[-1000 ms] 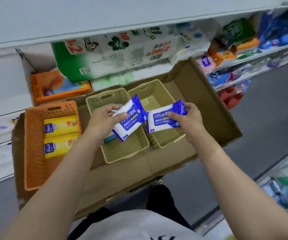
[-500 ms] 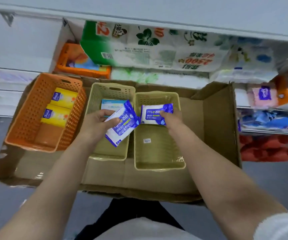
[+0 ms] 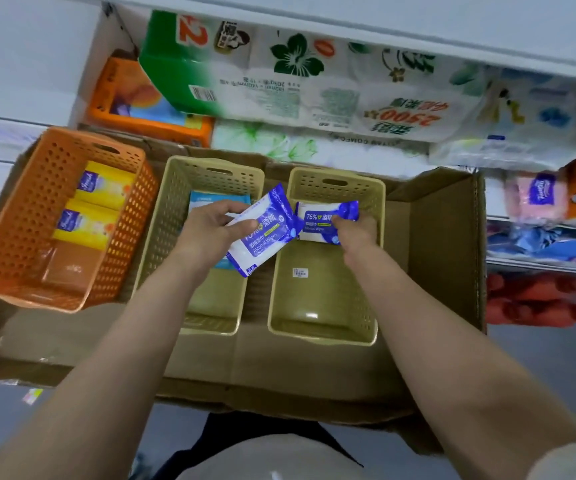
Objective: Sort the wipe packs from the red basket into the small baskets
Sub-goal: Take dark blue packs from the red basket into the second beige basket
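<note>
Two blue-and-white alcohol wipe packs are held over the small baskets: one pack (image 3: 326,221) is pinched by the right hand (image 3: 355,233) inside the right beige basket (image 3: 369,271), the other (image 3: 262,233) is gripped by the left hand (image 3: 206,233) over the gap beside the left beige basket (image 3: 161,237). The placing step appears to be in hand; next, each pack is probably to be lowered and released. Two yellow packs (image 3: 96,202) are left in the red basket (image 3: 12,237).
</note>
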The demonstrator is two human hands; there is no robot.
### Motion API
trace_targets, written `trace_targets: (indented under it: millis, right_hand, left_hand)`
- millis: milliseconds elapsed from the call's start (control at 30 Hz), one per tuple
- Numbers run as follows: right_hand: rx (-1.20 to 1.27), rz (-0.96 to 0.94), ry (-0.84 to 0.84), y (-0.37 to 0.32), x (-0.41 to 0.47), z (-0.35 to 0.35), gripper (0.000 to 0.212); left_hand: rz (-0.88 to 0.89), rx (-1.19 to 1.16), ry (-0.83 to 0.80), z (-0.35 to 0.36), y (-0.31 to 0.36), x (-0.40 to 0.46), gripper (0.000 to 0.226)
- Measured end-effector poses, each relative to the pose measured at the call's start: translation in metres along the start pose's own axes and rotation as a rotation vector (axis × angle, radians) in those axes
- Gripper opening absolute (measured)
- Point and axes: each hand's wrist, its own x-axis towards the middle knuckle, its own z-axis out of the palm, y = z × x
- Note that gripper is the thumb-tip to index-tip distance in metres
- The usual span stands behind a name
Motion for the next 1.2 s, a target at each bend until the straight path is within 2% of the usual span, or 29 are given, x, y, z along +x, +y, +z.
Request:
trace_targets:
  millis: [133,200,333,433,533,567,633,667,700,733,800,900,1000,1200]
  right_hand:
    - [0.037,-0.017,0.011,0.001,0.005,0.014,0.021]
    - [-0.058,-0.068,0.043,0.003,0.009,0.016,0.031]
    - [-0.397,-0.274,0.069,0.008,0.008,0.02,0.057]
    - [-0.489,-0.39,0.036,0.001,-0.002,0.022,0.077]
    - [-0.369,-0.473,0.065,-0.025,-0.02,0.013,0.054]
    - [-0.285,-0.489,-0.001,-0.034,-0.028,0.006,0.045]
    - [-0.158,-0.49,-0.363,-0.052,-0.047,-0.013,0.034]
    - [-0.199,-0.477,-0.559,-0.058,-0.055,-0.023,0.033]
    - [-0.277,-0.467,-0.682,-0.061,-0.059,-0.03,0.031]
    - [-0.343,-0.47,-0.719,-0.062,-0.059,-0.037,0.028]
    - [-0.378,-0.469,-0.563,-0.061,-0.051,-0.046,0.019]
    - [-0.435,-0.473,-0.239,-0.052,-0.031,-0.056,0.016]
    - [-0.474,-0.448,-0.258,-0.037,-0.015,-0.055,0.017]
    - [-0.64,-0.457,-0.344,-0.001,-0.003,-0.018,0.029]
  left_hand:
    - [-0.027,0.033,0.011,-0.006,0.001,0.009,0.032]
    - [-0.036,0.057,0.01,-0.01,0.001,0.013,0.032]
    - [-0.047,0.05,-0.057,-0.015,-0.001,0.017,0.029]
    - [-0.046,0.043,-0.133,-0.015,0.003,0.019,0.03]
    - [-0.021,0.094,-0.216,-0.008,0.011,0.02,0.025]
    - [-0.013,0.119,-0.239,-0.003,0.015,0.021,0.025]
    - [0.007,0.146,-0.271,0.009,0.024,0.023,0.027]
    - [0.025,0.163,-0.275,0.016,0.027,0.024,0.028]
    - [0.045,0.185,-0.267,0.024,0.029,0.026,0.028]
    - [0.069,0.211,-0.242,0.033,0.03,0.026,0.027]
    - [0.114,0.287,-0.117,0.052,0.025,0.026,0.028]
    - [0.149,0.461,0.098,0.075,0.005,0.021,0.05]
    - [0.097,0.518,0.143,0.082,-0.016,0.013,0.067]
    - [0.079,0.442,0.061,0.081,-0.029,0.014,0.068]
